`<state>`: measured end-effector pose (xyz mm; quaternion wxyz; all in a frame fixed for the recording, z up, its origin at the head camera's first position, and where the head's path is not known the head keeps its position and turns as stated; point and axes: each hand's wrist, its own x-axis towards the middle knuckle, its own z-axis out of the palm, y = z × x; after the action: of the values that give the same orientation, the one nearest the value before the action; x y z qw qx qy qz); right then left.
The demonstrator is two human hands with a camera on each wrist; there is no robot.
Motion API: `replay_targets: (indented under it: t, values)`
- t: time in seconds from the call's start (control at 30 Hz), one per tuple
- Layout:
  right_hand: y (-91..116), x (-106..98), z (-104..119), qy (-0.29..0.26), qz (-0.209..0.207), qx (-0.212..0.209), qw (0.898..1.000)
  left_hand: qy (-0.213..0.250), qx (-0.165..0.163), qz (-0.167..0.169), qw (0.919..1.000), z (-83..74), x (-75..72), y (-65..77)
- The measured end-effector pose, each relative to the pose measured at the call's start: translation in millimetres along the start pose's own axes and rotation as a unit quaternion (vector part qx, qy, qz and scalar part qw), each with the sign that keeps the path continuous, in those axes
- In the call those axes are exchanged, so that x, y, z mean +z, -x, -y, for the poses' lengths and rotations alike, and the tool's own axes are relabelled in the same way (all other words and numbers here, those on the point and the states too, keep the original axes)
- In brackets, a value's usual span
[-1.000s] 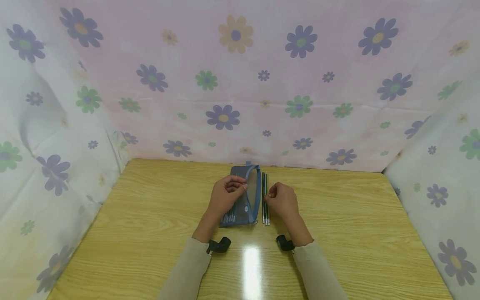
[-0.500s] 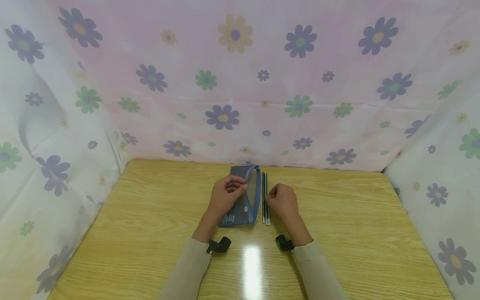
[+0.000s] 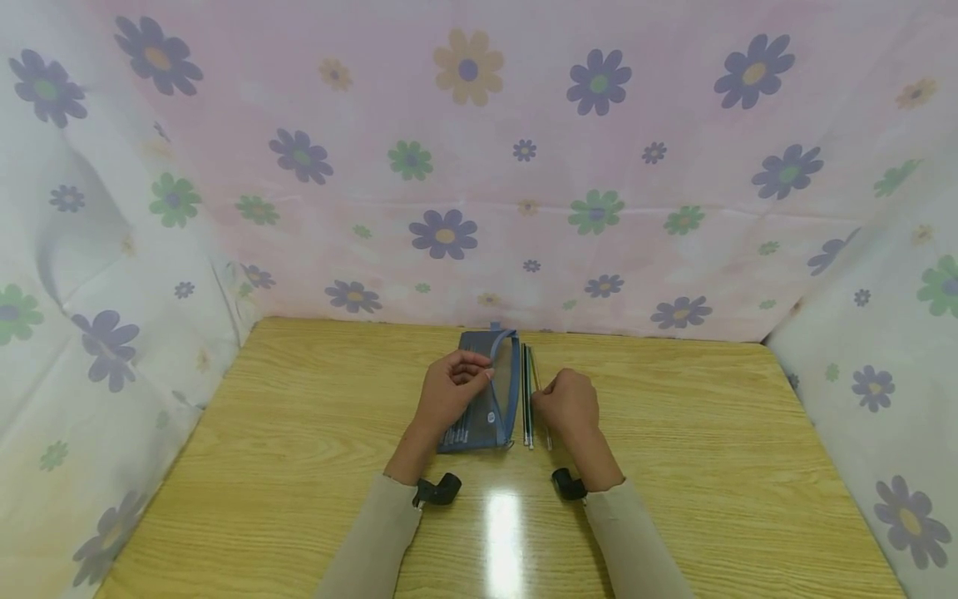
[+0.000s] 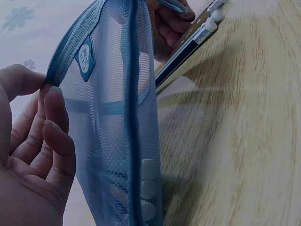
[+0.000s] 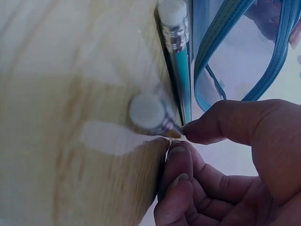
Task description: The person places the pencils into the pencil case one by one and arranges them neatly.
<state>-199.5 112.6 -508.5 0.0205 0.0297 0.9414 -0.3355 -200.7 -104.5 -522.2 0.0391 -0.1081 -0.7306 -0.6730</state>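
A blue mesh zip pouch (image 3: pixel 482 428) lies on the table with its zipper side parted. My left hand (image 3: pixel 452 391) pinches the zipper edge between thumb and fingertips, lifting it in the left wrist view. Through the mesh show several white eraser ends (image 4: pixel 148 189) at the bottom. Just right of the pouch, my right hand (image 3: pixel 570 403) pinches one pencil (image 5: pixel 147 112) with a white eraser, blurred in the right wrist view; its eraser end points toward the person. Beside it lie other pencils (image 3: pixel 527 366), one green with a silver ferrule.
The wood-grain table (image 3: pixel 314 466) spreads to both sides. A flowered cloth (image 3: pixel 524 183) hangs behind it and at both sides. A black wrist camera (image 3: pixel 440 489) sits at the left sleeve and another camera (image 3: pixel 569 484) at the right.
My right hand has shifted slightly right, and one pencil has come away from the row, now slanting apart from the others. My left hand and the pouch stay put.
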Motion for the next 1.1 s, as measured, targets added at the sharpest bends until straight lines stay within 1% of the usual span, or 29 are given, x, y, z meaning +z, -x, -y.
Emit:
replay_targets:
  t: [0.47,0.8,1.1]
  values:
    - [-0.2,-0.8,1.7,0.044,0.002,0.028,0.999,-0.004,-0.011,0.000,0.9999,-1.2,0.2,0.7]
    - [1.6,-2.7,1.8,0.036,0.006,0.019,0.999,-0.004,-0.016,-0.003,0.9999,-3.4,0.8,1.2]
    - [1.9,-5.5,1.4,0.027,0.017,0.023,0.999,-0.005,-0.018,-0.005,0.9998,-2.6,0.6,0.3]
